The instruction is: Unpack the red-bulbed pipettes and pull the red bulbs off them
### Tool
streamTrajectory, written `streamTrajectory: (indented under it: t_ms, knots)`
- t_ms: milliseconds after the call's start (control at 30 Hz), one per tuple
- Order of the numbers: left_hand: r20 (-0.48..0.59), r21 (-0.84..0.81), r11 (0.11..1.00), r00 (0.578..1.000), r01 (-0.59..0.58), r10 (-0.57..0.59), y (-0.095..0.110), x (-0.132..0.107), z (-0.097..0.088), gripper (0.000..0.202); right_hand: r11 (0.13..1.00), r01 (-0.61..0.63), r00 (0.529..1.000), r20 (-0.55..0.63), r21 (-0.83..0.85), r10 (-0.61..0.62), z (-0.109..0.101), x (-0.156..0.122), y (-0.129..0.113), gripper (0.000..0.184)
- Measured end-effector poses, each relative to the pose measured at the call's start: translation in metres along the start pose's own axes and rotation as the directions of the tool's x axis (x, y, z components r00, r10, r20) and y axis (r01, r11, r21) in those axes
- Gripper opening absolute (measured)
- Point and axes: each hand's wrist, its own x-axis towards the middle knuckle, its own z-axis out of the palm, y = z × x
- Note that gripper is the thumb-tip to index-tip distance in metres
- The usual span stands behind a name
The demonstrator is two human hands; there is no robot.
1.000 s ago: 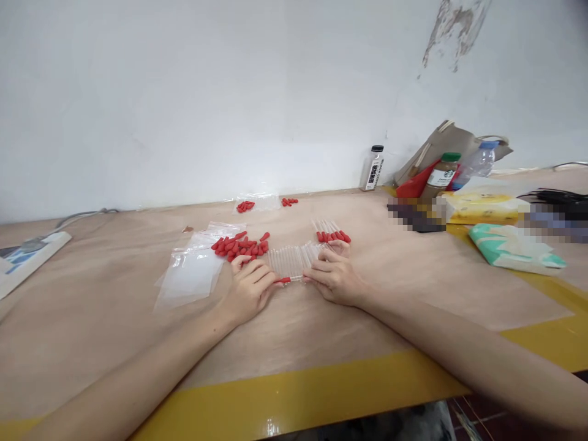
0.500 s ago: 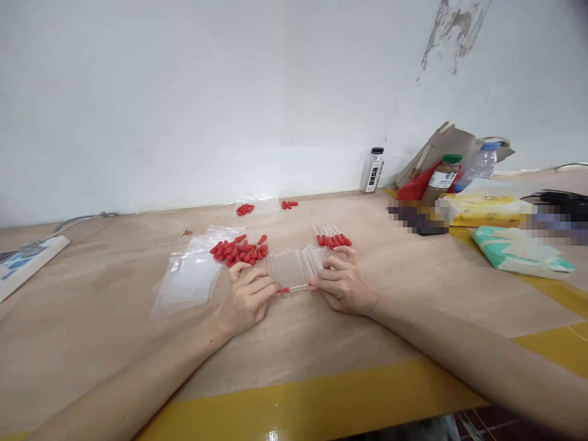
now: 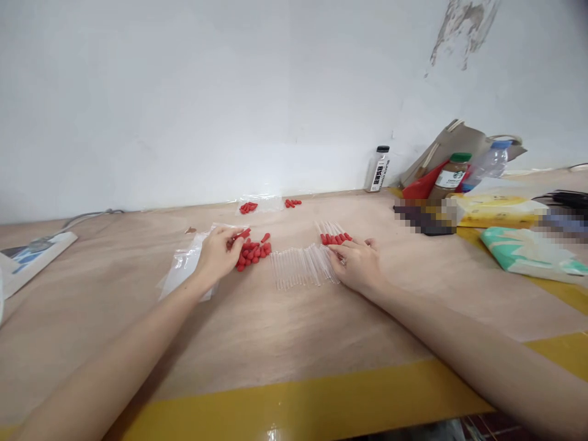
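My left hand point(image 3: 221, 252) reaches over a pile of red rubber bulbs point(image 3: 250, 254), its thumb and fingertips pinched on one red bulb point(image 3: 243, 234) at the upper left of the pile. To the right of the pile lies a row of thin clear glass tubes point(image 3: 294, 267), side by side. My right hand point(image 3: 356, 263) rests at the right end of that row, fingers curled; what they hold is hidden. Just beyond its fingertips is a row of droppers point(image 3: 335, 238), red bulbs fitted on clear tubes that point away from me.
Clear plastic bags point(image 3: 186, 263) lie left of the pile, partly under my left arm. Farther back are more red bulbs point(image 3: 248, 208) on a bag. A black-capped bottle point(image 3: 379, 170), a green-capped bottle point(image 3: 452, 177) and a tissue pack point(image 3: 528, 254) are at right; a power strip point(image 3: 41, 260) at left.
My left hand has moved from the near edge of the tubes up and left to the bulb pile. My right hand has shifted slightly away from me, towards the dropper row.
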Motion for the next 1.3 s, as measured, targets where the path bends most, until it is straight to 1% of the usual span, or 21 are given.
streamTrajectory:
  t_ms: [67, 133, 267, 367, 433, 500, 567, 633, 700, 733, 800, 900, 1000, 1067, 1100, 1133, 1167, 1200, 1233, 1300]
  knots:
    - [0.061, 0.061, 0.995, 0.995, 0.075, -0.079, -0.003, 0.019, 0.003, 0.029, 0.999, 0.026, 1.0, 0.015, -0.024, -0.026, 0.0, -0.001, -0.002, 0.022]
    - [0.117, 0.13, 0.984, 0.983, 0.125, -0.141, -0.004, 0.032, 0.008, 0.03, 0.998, 0.047, 0.999, 0.023, -0.041, -0.046, 0.0, -0.002, -0.004, 0.023]
    - [0.24, 0.211, 0.963, 0.946, 0.167, -0.216, -0.003, 0.04, 0.02, 0.02, 0.997, 0.057, 0.998, 0.039, -0.044, -0.055, 0.002, -0.006, -0.008, 0.022]
    - [0.265, 0.224, 0.958, 0.935, 0.177, -0.234, -0.003, 0.041, 0.023, 0.016, 0.998, 0.061, 0.996, 0.067, -0.015, -0.06, 0.0, -0.008, -0.01, 0.023]
    - [0.23, 0.22, 0.958, 0.945, 0.182, -0.232, -0.001, 0.04, 0.022, 0.02, 0.999, 0.043, 0.995, 0.086, 0.019, -0.044, -0.001, -0.008, -0.01, 0.024]
    - [0.146, 0.186, 0.97, 0.972, 0.155, -0.184, 0.003, 0.036, 0.018, 0.023, 0.999, -0.005, 0.996, 0.094, 0.053, 0.0, -0.003, -0.005, -0.008, 0.025]
    - [0.02, 0.154, 0.986, 0.997, 0.065, -0.069, 0.01, 0.026, 0.017, 0.022, 0.992, -0.089, 0.993, 0.085, 0.084, 0.082, -0.004, 0.0, -0.002, 0.023]
    - [-0.078, 0.167, 0.983, 0.993, -0.07, 0.085, 0.017, 0.011, 0.017, 0.019, 0.972, -0.211, 0.976, 0.072, 0.105, 0.204, -0.005, 0.007, 0.008, 0.02]
    - [-0.102, 0.194, 0.96, 0.969, -0.204, 0.226, 0.023, -0.007, 0.019, 0.018, 0.943, -0.316, 0.948, 0.068, 0.1, 0.311, -0.004, 0.015, 0.019, 0.02]
    - [-0.1, 0.195, 0.947, 0.955, -0.257, 0.279, 0.025, -0.015, 0.021, 0.017, 0.938, -0.336, 0.941, 0.071, 0.087, 0.331, -0.003, 0.018, 0.023, 0.022]
    - [-0.112, 0.175, 0.933, 0.935, -0.316, 0.338, 0.027, -0.03, 0.023, 0.015, 0.948, -0.314, 0.947, 0.085, 0.054, 0.309, 0.0, 0.023, 0.029, 0.027]
    - [-0.139, 0.128, 0.935, 0.927, -0.332, 0.348, 0.028, -0.042, 0.023, 0.012, 0.967, -0.256, 0.962, 0.102, 0.021, 0.252, 0.006, 0.027, 0.032, 0.028]
    - [-0.088, 0.092, 0.923, 0.92, -0.373, 0.381, 0.039, -0.048, 0.022, 0.014, 0.974, -0.226, 0.968, 0.11, 0.004, 0.225, 0.012, 0.026, 0.03, 0.025]
    - [-0.022, 0.058, 0.907, 0.908, -0.416, 0.418, 0.057, -0.053, 0.025, 0.019, 0.983, -0.185, 0.978, 0.099, -0.003, 0.184, 0.014, 0.026, 0.029, 0.025]
    - [0.004, 0.032, 0.899, 0.899, -0.437, 0.437, 0.068, -0.056, 0.029, 0.027, 0.986, -0.168, 0.982, 0.084, -0.003, 0.167, 0.015, 0.025, 0.029, 0.025]
    - [0.056, 0.007, 0.891, 0.89, -0.454, 0.453, 0.08, -0.058, 0.033, 0.039, 0.987, -0.159, 0.985, 0.063, -0.003, 0.159, 0.015, 0.025, 0.029, 0.026]
    - [0.084, -0.012, 0.889, 0.885, -0.458, 0.458, 0.093, -0.06, 0.039, 0.054, 0.987, -0.162, 0.986, 0.04, -0.001, 0.162, 0.015, 0.025, 0.029, 0.027]
    - [0.109, -0.023, 0.895, 0.889, -0.445, 0.445, 0.104, -0.061, 0.046, 0.068, 0.985, -0.174, 0.985, 0.019, 0.003, 0.173, 0.014, 0.024, 0.028, 0.027]
    - [0.136, -0.026, 0.906, 0.897, -0.422, 0.421, 0.114, -0.061, 0.053, 0.078, 0.982, -0.189, 0.982, 0.001, 0.009, 0.189, 0.012, 0.024, 0.028, 0.027]
    - [0.184, -0.013, 0.921, 0.905, -0.389, 0.384, 0.128, -0.058, 0.065, 0.087, 0.976, -0.217, 0.976, -0.024, 0.032, 0.218, 0.008, 0.023, 0.027, 0.025]
